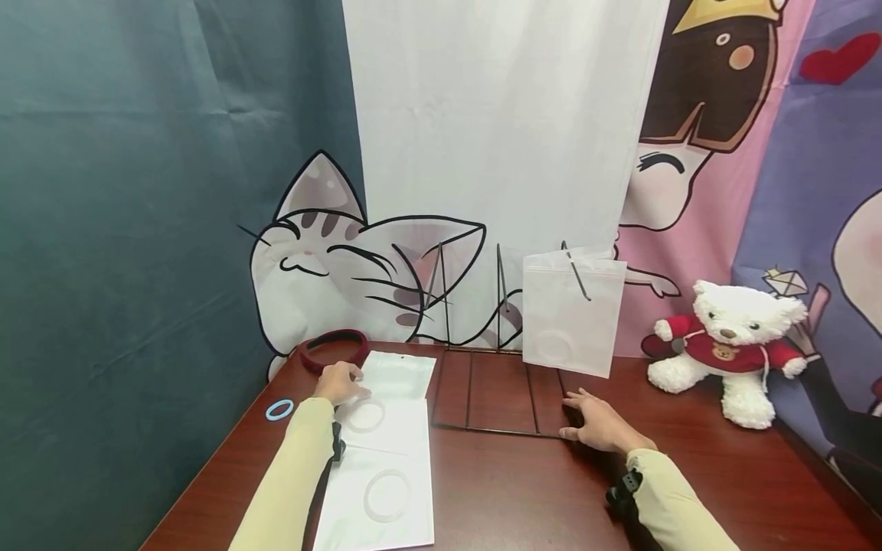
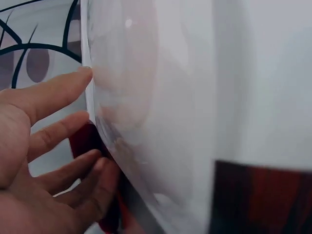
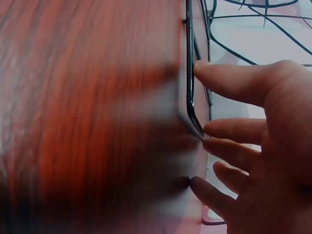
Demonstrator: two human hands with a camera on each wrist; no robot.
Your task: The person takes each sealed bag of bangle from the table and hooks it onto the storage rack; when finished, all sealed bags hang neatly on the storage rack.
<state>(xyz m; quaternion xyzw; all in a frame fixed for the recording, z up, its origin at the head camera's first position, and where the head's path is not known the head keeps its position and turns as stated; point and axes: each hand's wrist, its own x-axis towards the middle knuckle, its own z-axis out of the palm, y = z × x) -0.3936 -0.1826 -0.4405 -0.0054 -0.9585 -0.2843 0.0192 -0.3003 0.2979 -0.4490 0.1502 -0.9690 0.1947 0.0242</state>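
Observation:
Several white, flat plastic bags lie in a column on the left part of the table, and faint pale rings show through them. My left hand is at the upper left edge of these bags; in the left wrist view its loosely spread fingertips touch the clear plastic edge. A black wire rack stands at the back with upright prongs. At its front right corner is my right hand, thumb touching the wire, fingers extended. Another white bag hangs from the rack's right prong.
A dark red headband lies behind my left hand, and a light blue ring lies left of my forearm. A white teddy bear in a red top sits at the back right. Printed curtains close off the back.

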